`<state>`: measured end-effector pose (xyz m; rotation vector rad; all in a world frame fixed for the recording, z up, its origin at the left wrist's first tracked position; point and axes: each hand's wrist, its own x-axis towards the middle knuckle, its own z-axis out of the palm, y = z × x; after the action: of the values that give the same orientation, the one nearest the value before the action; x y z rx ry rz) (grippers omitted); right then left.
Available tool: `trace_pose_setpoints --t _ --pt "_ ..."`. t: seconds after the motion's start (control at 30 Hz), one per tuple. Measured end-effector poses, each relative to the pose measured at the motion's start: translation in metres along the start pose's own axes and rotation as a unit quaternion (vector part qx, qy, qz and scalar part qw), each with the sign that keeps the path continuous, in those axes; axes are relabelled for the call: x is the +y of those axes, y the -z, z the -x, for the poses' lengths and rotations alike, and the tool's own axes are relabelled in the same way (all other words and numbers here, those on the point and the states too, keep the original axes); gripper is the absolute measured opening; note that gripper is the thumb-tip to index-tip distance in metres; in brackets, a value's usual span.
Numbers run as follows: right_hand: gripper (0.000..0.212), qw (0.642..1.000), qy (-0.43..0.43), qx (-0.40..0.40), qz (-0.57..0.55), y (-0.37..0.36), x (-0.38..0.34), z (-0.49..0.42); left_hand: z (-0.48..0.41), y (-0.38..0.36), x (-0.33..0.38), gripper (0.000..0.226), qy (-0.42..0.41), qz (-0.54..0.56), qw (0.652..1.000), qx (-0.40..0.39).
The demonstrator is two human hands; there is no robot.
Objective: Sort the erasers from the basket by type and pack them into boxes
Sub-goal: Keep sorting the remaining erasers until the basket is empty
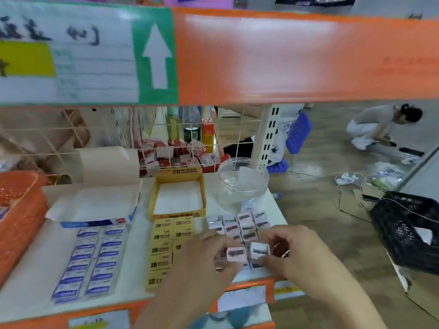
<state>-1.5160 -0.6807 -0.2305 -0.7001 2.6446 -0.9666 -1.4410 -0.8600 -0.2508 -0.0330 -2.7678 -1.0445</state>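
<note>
**Both hands at the cube erasers: grip and orientation**

Both hands work at the front edge of the shelf top (28, 276). Our left hand (209, 255) pinches a pink cube eraser (236, 253) between thumb and curled fingers. Our right hand (297, 252) grips a pale cube eraser (259, 250) just beside it. Both cubes sit at the near end of the cube eraser group (240, 225), in front of the clear jar (242, 184).

1. Handling. We judge each boxed cube light and stiff, with smooth card faces that may slip. Take hold across two opposite side walls, never on the printed top.
2. Orientation. The cubes show no marked long axis. Their printed faces point up, and the dark band on each runs roughly left to right.
3. Flat types. The yellow erasers (164, 248) and blue erasers (90, 262) lie label up, long axes left to right, in two columns before the yellow box (179, 198) and the white box (95, 205).
</note>
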Motion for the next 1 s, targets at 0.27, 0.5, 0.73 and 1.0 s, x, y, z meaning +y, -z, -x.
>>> trace_pose_setpoints --t 0.27,0.5,0.73,1.0 --pt "0.021 0.998 0.016 -0.023 0.055 0.001 0.018 -0.002 -0.001 -0.025 -0.004 0.021 -0.067 -0.123 0.990 0.028" --pt "0.020 0.992 0.062 -0.056 0.092 0.000 0.015 -0.006 0.001 -0.039 -0.019 0.030 -0.103 -0.165 0.978 0.075" --pt "0.019 0.993 0.023 -0.057 0.105 -0.004 0.014 -0.004 0.003 -0.045 -0.026 0.031 -0.098 -0.168 0.976 0.094" --pt "0.027 0.994 0.018 -0.044 0.100 -0.007 0.017 -0.006 0.000 -0.047 -0.029 0.029 -0.094 -0.175 0.975 0.099"
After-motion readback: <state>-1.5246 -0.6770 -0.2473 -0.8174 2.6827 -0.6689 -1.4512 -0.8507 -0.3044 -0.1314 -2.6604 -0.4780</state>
